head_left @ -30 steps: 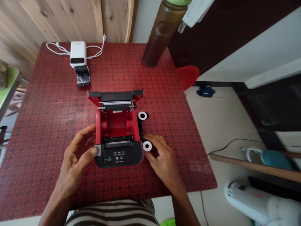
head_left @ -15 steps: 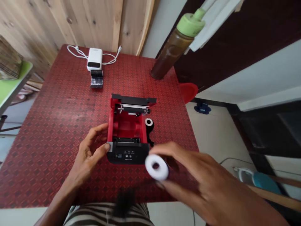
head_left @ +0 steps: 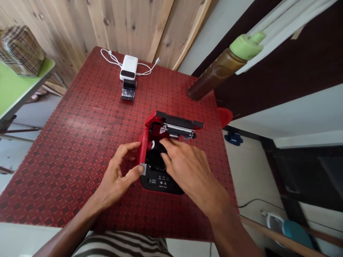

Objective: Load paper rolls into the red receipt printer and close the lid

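A red and black device (head_left: 160, 182) with its lid raised sits on the red patterned table (head_left: 88, 142). Inside its compartment lies a black roll (head_left: 158, 148) with a white end. My right hand (head_left: 187, 167) reaches into the compartment from the right, its thumb and fingers on the roll and hiding part of it. At the device's left side, my left hand (head_left: 120, 175) steadies the casing, thumb on the grey front corner and fingers against the red wall.
Behind the device are a white power bank (head_left: 129, 67) with a white cable and a black strip (head_left: 128, 89) beside it. A brown bottle (head_left: 211, 71) with a green cap stands at the back right. A checked bag (head_left: 23, 50) rests on a green table at the left.
My right hand has moved from the device's front right corner into its compartment, bringing the roll inside. My left hand stays on the casing. The camera view has shifted.
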Demonstrator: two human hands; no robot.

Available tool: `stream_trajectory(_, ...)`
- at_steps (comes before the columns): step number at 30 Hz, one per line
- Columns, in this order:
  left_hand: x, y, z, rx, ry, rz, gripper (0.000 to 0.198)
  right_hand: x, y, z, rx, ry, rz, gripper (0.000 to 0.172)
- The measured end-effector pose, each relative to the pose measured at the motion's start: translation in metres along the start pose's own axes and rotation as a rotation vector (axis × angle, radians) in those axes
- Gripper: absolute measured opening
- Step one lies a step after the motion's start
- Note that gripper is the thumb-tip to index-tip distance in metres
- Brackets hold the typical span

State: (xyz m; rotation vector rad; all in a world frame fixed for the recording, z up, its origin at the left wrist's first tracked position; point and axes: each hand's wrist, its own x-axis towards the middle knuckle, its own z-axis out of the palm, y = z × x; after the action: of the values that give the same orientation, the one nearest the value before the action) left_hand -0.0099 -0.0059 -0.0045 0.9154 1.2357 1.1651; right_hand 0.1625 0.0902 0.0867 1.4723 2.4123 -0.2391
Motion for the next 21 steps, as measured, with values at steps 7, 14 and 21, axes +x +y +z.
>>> stream_trajectory(7, 0.001, -0.003, -0.001, -0.016, -0.006, -0.013, 0.058, 0.015, 0.002, 0.003, 0.012, -0.094, -0.011, 0.03)
stream_trajectory(14, 0.0, -0.001, -0.003, 0.009, 0.005, -0.02, 0.056, 0.014, 0.007, 0.015, 0.08, -0.037, -0.042, 0.037)
stream_trajectory(21, -0.001, -0.001, -0.003, 0.036, 0.004, -0.029, 0.058, -0.023, 0.034, 0.018, 0.465, 0.256, -0.282, 0.043)
